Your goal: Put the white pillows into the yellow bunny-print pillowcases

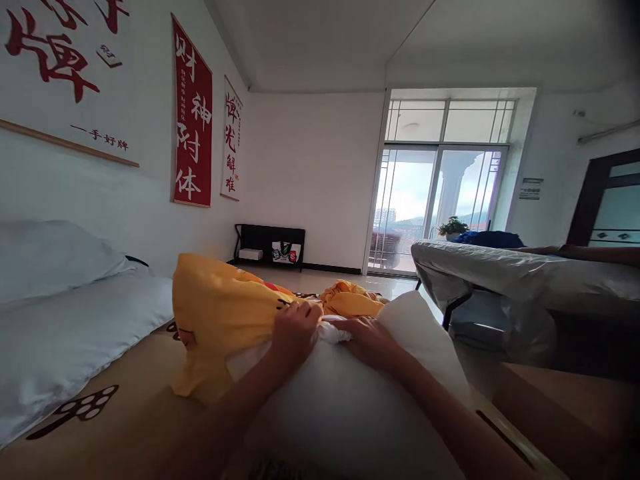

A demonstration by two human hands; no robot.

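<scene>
A white pillow (pixel 340 407) lies on the bed in front of me, its far edge bunched up between my hands. A yellow pillowcase with a printed cartoon pattern (pixel 215 313) covers part of the pillow's left side and spreads away to the left. My left hand (pixel 296 330) is closed on the pillowcase's edge, close against the pillow. Beside it, my right hand (pixel 367 339) grips the pillow's gathered white fabric, its fingers partly hidden. More crumpled yellow cloth (pixel 353 298) lies just beyond both hands.
White pillows (pixel 75 320) rest at the left on the tan patterned bed sheet (pixel 145 400). A plastic-covered table (pixel 500 267) stands at the right, with blue cloth (pixel 487 239) and another person's arm (pixel 595 254) at it. A black low shelf (pixel 270 243) is by the far wall.
</scene>
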